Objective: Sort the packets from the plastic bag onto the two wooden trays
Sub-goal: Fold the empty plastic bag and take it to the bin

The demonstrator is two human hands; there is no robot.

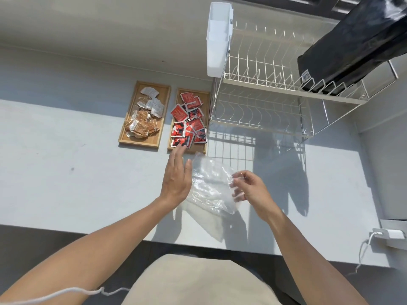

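Two wooden trays lie side by side on the white counter. The left tray [164, 111] holds several white and tan packets [144, 115]. The right tray [203, 148] holds several red packets [189, 119]. A clear plastic bag [211, 186] hangs crumpled above the counter, and I see no packets inside it. My right hand [248, 190] pinches the bag's right edge. My left hand [177, 175] is flat with fingers stretched out, its fingertips at the near end of the right tray, its thumb side against the bag.
A white wire dish rack [275, 84] stands right of the trays, with a white plastic caddy [218, 38] on its left end and a black bag [352, 45] resting on top. A white charger and cable [387, 234] sit at the counter's right edge.
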